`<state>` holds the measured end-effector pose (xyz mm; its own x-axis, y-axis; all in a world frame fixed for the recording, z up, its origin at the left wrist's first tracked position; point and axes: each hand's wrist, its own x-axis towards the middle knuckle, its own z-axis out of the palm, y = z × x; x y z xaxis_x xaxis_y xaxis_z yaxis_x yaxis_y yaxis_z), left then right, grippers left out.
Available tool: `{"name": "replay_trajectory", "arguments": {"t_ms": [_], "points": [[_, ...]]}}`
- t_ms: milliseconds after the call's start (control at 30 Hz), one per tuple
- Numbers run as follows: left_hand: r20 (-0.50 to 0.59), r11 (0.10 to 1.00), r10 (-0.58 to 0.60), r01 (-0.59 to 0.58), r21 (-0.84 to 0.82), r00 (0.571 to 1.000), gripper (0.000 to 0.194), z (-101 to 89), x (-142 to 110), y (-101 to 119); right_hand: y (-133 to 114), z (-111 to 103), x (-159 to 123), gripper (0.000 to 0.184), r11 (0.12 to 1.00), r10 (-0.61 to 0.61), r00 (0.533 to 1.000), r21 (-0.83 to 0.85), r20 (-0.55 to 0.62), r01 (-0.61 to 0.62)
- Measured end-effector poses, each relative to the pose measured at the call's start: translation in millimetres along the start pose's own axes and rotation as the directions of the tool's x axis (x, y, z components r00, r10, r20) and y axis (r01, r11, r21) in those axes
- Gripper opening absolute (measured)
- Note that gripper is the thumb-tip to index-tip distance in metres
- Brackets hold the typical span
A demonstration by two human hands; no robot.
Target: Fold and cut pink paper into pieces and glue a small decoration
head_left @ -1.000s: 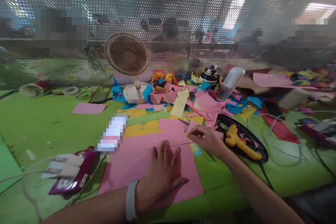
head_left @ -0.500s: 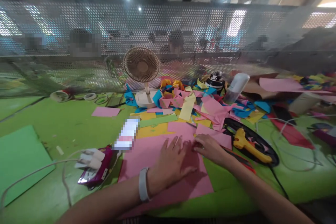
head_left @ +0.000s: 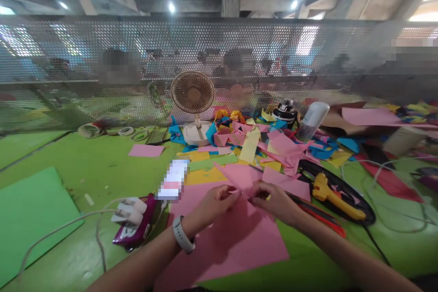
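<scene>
As if to steady it from both sides, the left hand (head_left: 216, 200) and right hand (head_left: 275, 201) pinch a pink paper piece (head_left: 243, 194) mid-frame, above a broad pink sheet (head_left: 239, 242).

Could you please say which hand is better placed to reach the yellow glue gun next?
Probably the right hand: it is nearer the yellow glue gun and sits between it and the left hand.
</scene>
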<state>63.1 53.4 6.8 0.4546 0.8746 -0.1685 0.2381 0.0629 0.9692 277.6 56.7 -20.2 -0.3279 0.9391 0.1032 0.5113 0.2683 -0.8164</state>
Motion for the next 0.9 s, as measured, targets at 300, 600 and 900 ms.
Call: {"name": "replay_trajectory", "arguments": {"t_ms": [300,600,900], "points": [[-0.064,0.896,-0.113,0.074,-0.438,0.992,0.033,-3.9,6,-2,-23,7,8,0.019,0.984,-0.154,0.983,0.074,-0.104,0.162],[-0.064,0.934,-0.128,0.099,-0.342,0.99,0.033,-6.4,5,-7,-2,-18,6,0.024,0.984,-0.037,0.985,0.167,-0.167,0.066],[-0.02,0.941,-0.083,0.072,-0.331,0.996,0.035,-4.4,1,-9,7,-14,10,0.034,0.907,0.08,0.988,0.421,-0.136,-0.015]]}}
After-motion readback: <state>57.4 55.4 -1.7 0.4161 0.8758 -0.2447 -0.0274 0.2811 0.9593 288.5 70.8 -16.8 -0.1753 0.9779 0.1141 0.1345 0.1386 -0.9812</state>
